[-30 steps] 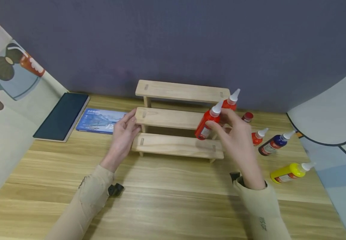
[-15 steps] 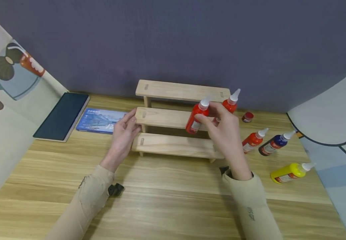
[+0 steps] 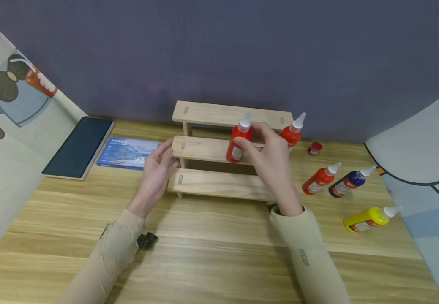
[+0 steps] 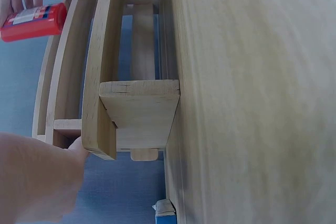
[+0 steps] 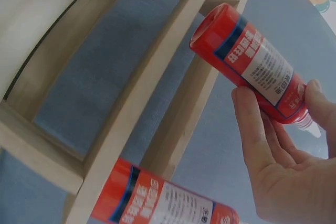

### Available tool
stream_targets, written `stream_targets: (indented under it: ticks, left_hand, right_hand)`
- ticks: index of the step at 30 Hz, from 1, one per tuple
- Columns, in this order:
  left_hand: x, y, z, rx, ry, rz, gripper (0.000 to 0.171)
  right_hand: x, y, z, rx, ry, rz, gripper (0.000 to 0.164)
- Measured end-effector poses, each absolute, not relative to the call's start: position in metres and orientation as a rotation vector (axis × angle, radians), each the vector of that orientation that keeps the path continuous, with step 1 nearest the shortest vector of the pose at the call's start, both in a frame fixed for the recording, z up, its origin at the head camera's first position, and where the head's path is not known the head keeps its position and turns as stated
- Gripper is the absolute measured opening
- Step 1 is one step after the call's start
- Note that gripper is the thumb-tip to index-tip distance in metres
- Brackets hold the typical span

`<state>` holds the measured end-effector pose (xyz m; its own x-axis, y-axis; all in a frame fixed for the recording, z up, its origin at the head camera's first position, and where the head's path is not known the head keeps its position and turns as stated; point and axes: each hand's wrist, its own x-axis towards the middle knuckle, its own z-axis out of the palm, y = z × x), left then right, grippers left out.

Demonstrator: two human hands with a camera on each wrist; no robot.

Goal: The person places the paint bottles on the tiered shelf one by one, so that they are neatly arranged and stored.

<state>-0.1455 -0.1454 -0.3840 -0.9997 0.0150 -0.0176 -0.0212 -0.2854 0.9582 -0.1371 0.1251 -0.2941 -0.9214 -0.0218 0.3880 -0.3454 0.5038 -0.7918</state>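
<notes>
A three-step wooden display stand (image 3: 219,183) stands against the dark back wall. My left hand (image 3: 157,171) grips the left end of its middle step; in the left wrist view the thumb side meets the wood (image 4: 94,129). My right hand (image 3: 270,158) pinches a red paint bottle (image 3: 238,145) with a white nozzle, held roughly upright over the middle step. In the right wrist view the bottle's (image 5: 252,61) base looks raised off the wood. A second red paint bottle (image 3: 290,135) is at that step's right end, partly hidden by the right hand.
Right of the stand, a red bottle (image 3: 317,181), a dark blue bottle (image 3: 346,184) and a yellow bottle (image 3: 365,220) are on the wooden table. A small red jar (image 3: 314,148) sits behind them. To the left lie a blue box (image 3: 126,153) and a dark book (image 3: 78,147).
My right hand has carried the red paint bottle leftward and slightly back along the middle step, away from the second bottle. My left hand has stayed on the stand.
</notes>
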Motion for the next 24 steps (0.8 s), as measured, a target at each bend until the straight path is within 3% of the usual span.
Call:
stream_targets:
  ticks: [24]
  left_hand:
    - [-0.143, -0.146, -0.383, -0.016, 1.903, 2.47, 0.051]
  right_hand:
    - [-0.152, 0.107, -0.306, 0.248, -2.413, 1.223, 0.049]
